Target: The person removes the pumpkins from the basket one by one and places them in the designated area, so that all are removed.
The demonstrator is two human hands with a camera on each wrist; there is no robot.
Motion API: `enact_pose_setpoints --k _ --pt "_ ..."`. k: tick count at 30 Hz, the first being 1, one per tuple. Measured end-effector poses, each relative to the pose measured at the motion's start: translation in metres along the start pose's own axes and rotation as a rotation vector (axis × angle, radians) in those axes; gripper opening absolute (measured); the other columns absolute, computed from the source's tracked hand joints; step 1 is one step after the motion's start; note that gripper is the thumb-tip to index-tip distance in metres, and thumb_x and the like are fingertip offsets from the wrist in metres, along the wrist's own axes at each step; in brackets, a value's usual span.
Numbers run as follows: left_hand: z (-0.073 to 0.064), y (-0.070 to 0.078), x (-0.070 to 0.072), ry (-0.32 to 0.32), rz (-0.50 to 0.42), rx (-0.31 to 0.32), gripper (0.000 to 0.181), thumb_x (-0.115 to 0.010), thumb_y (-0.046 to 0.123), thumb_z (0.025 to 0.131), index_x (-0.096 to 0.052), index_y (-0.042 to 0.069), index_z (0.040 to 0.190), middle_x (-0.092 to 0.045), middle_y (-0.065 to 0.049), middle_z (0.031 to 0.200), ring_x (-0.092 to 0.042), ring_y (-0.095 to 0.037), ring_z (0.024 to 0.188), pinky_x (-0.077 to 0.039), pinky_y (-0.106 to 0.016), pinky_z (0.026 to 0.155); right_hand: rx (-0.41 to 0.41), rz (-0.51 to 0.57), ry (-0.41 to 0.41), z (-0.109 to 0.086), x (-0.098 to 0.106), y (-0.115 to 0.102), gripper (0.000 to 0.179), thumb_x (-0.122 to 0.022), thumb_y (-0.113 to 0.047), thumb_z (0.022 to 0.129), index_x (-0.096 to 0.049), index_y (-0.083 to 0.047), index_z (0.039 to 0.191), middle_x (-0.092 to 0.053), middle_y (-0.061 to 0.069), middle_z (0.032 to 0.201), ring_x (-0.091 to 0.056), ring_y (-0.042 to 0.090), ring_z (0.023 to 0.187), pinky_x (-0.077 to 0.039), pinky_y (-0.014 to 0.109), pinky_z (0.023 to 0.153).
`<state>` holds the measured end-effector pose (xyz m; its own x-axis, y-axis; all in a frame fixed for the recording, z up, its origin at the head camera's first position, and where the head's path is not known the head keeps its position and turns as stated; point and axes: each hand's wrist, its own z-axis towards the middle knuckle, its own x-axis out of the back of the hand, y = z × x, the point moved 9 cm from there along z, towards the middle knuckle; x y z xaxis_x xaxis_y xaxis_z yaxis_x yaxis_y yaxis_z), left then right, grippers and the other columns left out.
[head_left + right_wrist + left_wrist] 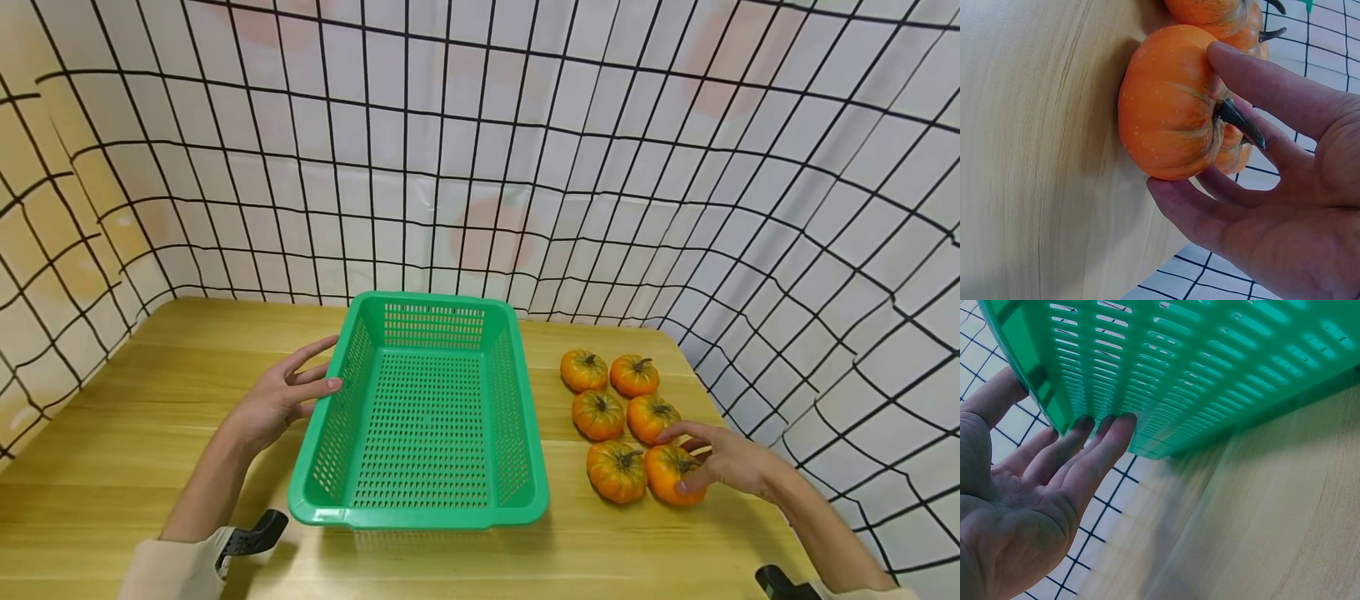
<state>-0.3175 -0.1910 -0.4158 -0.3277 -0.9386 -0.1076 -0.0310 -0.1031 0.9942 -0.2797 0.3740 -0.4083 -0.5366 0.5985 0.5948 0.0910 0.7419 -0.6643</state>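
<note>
A green plastic basket [420, 517] with slotted walls stands on the table, its inside bare. At its left side my left hand [273, 400] holds the rim, thumb over the edge and fingers against the outer wall [1210, 369]. My right hand [731, 458] is around the nearest right small orange pumpkin [666, 483]. In the right wrist view, thumb and fingers span this pumpkin [1166, 106] from opposite sides, its dark stem pointing toward the palm. The pumpkin is at the tabletop, beside the others.
Several more small pumpkins [597, 415] sit close together in two rows to the right of the basket. The wooden table [112, 467] is bordered at the back and sides by white sheeting with a black grid [450, 167].
</note>
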Motion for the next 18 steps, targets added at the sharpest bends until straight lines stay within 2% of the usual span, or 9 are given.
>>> enact_pose_setpoints --k 10,15,18 --pt "0.001 -0.001 -0.001 -0.001 0.011 0.007 0.074 -0.062 0.006 0.1 -0.024 0.02 0.163 -0.049 -0.013 0.154 -0.071 -0.026 0.114 -0.06 -0.041 0.089 0.008 -0.006 0.005 -0.002 0.001 0.001 0.063 -0.083 -0.014 0.08 -0.056 -0.006 0.136 -0.036 0.033 0.151 -0.039 0.056 0.133 -0.05 0.06 0.097" --pt "0.0 -0.001 -0.001 0.0 0.011 0.009 0.074 -0.062 0.006 0.1 -0.024 0.02 0.163 -0.051 -0.01 0.152 -0.071 -0.025 0.114 -0.061 -0.041 0.088 0.02 0.004 0.006 -0.007 0.007 -0.005 0.066 -0.081 -0.015 0.083 -0.052 -0.003 0.141 -0.029 0.038 0.153 -0.034 0.061 0.134 -0.048 0.061 0.098" --pt "0.0 -0.002 -0.001 -0.001 0.008 0.007 0.074 -0.062 0.005 0.1 -0.024 0.019 0.163 -0.053 -0.008 0.15 -0.07 -0.022 0.116 -0.06 -0.041 0.089 0.015 -0.039 0.022 -0.009 0.015 -0.012 0.066 -0.08 -0.019 0.086 -0.05 -0.003 0.142 -0.031 0.038 0.152 -0.035 0.062 0.134 -0.049 0.061 0.098"
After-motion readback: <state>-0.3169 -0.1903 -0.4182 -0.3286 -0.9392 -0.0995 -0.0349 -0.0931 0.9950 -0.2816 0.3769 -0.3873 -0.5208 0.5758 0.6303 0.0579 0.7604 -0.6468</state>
